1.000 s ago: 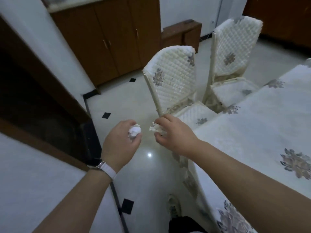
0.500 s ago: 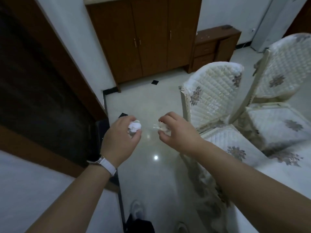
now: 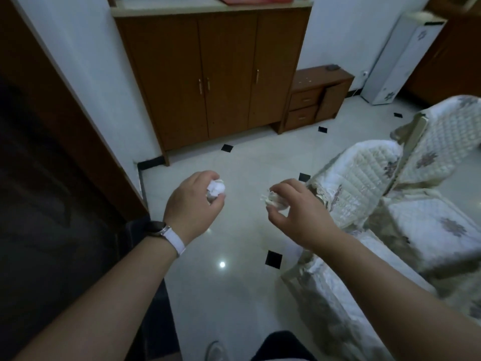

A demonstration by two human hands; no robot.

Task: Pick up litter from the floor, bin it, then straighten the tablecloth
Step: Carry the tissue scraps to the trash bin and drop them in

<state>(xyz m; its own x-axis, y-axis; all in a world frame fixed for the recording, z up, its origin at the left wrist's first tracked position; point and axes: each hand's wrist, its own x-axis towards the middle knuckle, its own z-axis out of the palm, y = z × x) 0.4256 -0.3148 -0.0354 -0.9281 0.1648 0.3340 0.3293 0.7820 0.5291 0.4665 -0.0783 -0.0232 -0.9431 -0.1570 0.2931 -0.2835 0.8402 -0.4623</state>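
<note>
- Swinging view: the head has turned left over the last second, so the wooden cabinet (image 3: 221, 74) now sits at centre and the tabletop has slid out of view.
- Floor (image 3: 234, 295): pale glossy tile with small black insets; no litter shows on the visible stretch, and no bin is in view.
- Tablecloth (image 3: 325, 308): only a draped, rumpled edge remains at lower right; straightening not yet begun.
- Quilted chairs (image 3: 359, 188): two, now pushed to the right edge of the view.
- Left hand (image 3: 192, 204): fingers curled round a white paper wad (image 3: 216, 190), held at waist height over the floor, as before.
- Right hand (image 3: 299, 214): thumb and fingertips pinching a crumpled scrap (image 3: 273, 200), grip unchanged.
- Reading: pickup looks done and both pieces are being carried; the turn suggests a search for the bin, which must be found before either hand lets go.
</note>
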